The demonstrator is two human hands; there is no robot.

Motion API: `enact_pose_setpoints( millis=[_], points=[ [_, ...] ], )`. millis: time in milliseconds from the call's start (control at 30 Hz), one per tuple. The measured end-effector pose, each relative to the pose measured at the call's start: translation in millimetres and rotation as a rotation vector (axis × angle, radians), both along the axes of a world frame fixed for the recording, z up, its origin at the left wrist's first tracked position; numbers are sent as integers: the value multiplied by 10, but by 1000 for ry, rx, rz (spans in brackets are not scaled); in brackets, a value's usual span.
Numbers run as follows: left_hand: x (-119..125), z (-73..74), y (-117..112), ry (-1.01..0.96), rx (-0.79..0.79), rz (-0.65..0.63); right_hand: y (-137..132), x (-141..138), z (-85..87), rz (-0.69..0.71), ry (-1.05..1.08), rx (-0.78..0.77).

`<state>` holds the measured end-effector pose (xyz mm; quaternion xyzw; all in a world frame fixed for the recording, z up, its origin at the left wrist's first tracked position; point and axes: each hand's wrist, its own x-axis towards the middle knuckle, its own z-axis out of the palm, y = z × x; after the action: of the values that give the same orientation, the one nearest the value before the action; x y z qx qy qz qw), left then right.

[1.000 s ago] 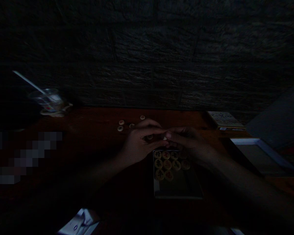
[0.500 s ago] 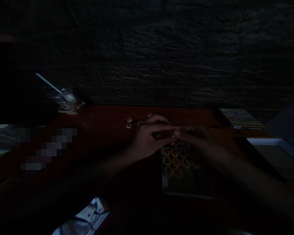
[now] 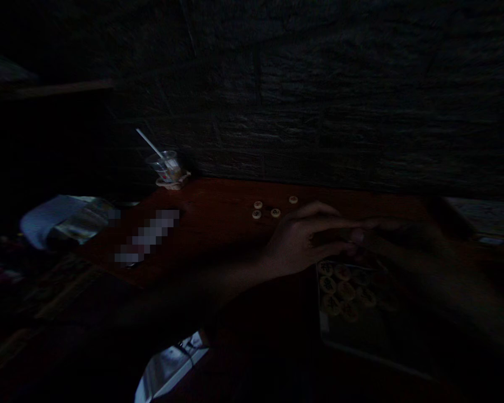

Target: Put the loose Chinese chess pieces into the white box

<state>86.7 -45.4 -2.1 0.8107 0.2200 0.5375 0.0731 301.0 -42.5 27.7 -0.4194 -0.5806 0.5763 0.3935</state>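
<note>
At the far left, off the table's edge, lies a pale crumpled bag (image 3: 63, 221). Behind it, on the back left corner of the table (image 3: 218, 235), stands a clear cup (image 3: 164, 167) with a white straw (image 3: 149, 143) leaning out to the left. A dark wall (image 3: 319, 112) runs along the table's far side. Low in the foreground a white sheet (image 3: 172, 366) catches some light.

Toward the middle, four loose discs (image 3: 275, 212) lie on the bare wood near the back edge, three in a cluster and one a little to their right.

Just right of them is the left hand (image 3: 306, 240), palm turned inward and fingers stretched to the right. Its fingertips meet those of the right hand (image 3: 399, 240), which reaches in from the right (dark and blurred). The hands are together at the fingertips; whether anything is pinched between them cannot be told.

Directly below that meeting point sits a shallow box (image 3: 348, 338). Boxed discs (image 3: 338, 290) fill its far end in rows, and its near end is bare.
</note>
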Motion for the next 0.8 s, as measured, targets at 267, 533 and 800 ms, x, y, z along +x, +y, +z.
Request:
enact_pose_setpoints(
  millis=[267,533,800],
  points=[
    [27,-14,-6,-18,-103,66,-21,-12,34,-60,-87,67],
    [119,-9,-28,-296,-616,-104,23,43,33,-99,-92,126],
    [134,86,-98,-362,-718,-71,35,-21,35,23,135,81]
  ],
)
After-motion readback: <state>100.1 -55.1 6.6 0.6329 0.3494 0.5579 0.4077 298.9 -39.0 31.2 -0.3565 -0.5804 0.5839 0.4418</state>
